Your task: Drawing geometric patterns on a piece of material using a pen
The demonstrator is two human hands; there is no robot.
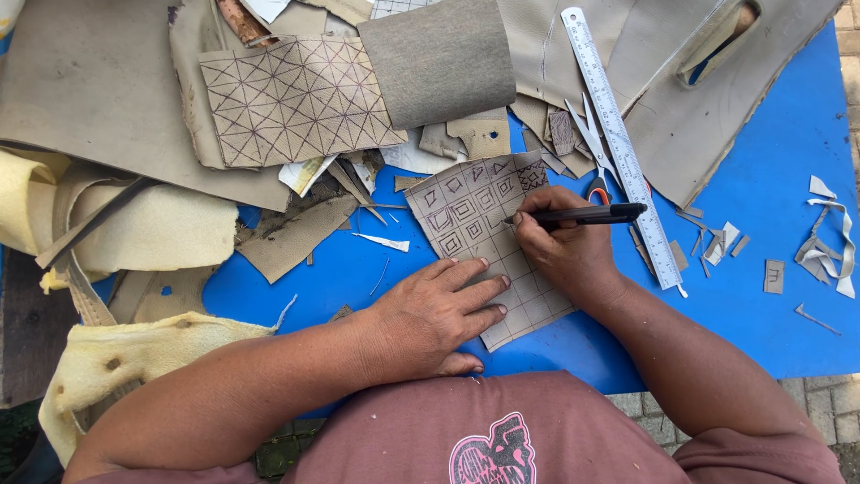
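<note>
Left hand (430, 318) flat, fingers spread, pinning gridded leather piece (488, 246) on blue counter (770, 224). Right hand (560, 246) fingers pinching one black pen (582, 214) over it. One ruler (618, 143), one scissors (593, 148) just beside; scraps (829, 237) and foam (134, 233) crowd around.

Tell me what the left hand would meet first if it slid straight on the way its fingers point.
The left hand lies flat on the gridded piece, fingers toward the right hand. Sliding on, it would likely meet that hand's wrist first.
</note>
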